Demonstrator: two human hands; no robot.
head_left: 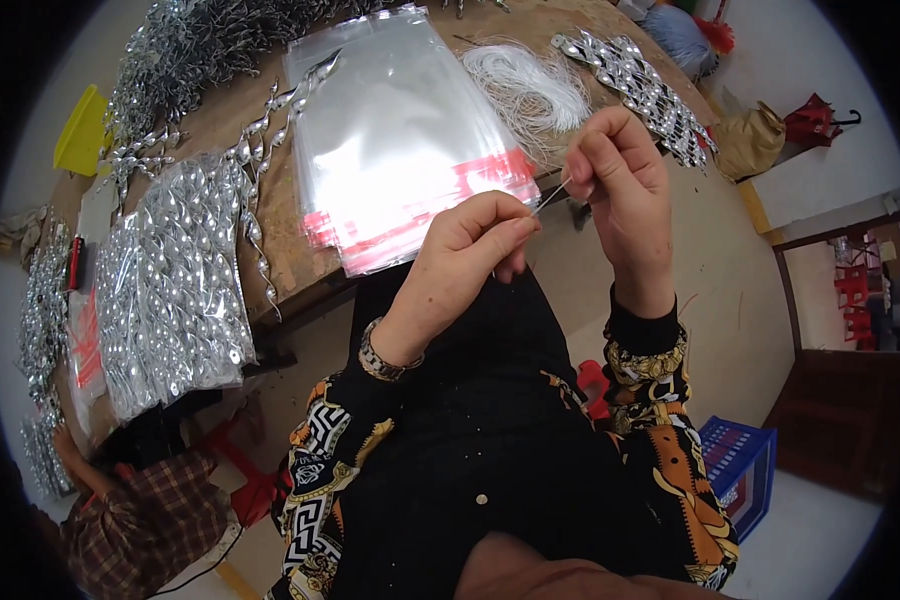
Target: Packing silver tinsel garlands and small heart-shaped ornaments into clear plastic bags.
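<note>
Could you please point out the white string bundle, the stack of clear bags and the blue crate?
White string bundle (532,88), head view: middle of its strands.
Stack of clear bags (385,115), head view: upper face.
Blue crate (733,452), head view: slotted side.

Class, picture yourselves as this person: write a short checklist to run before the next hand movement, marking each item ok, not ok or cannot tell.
1. Thin white string pinched by the left hand: ok.
2. Same string pinched by the right hand: ok.
3. Visible stretch between the hands straight: ok.
4. String free of knots: cannot tell; the fingers hide part of it.
5. White bundle lying on the table: ok.
6. Clear bags squared into one even stack: not ok; their edges are staggered.
</note>
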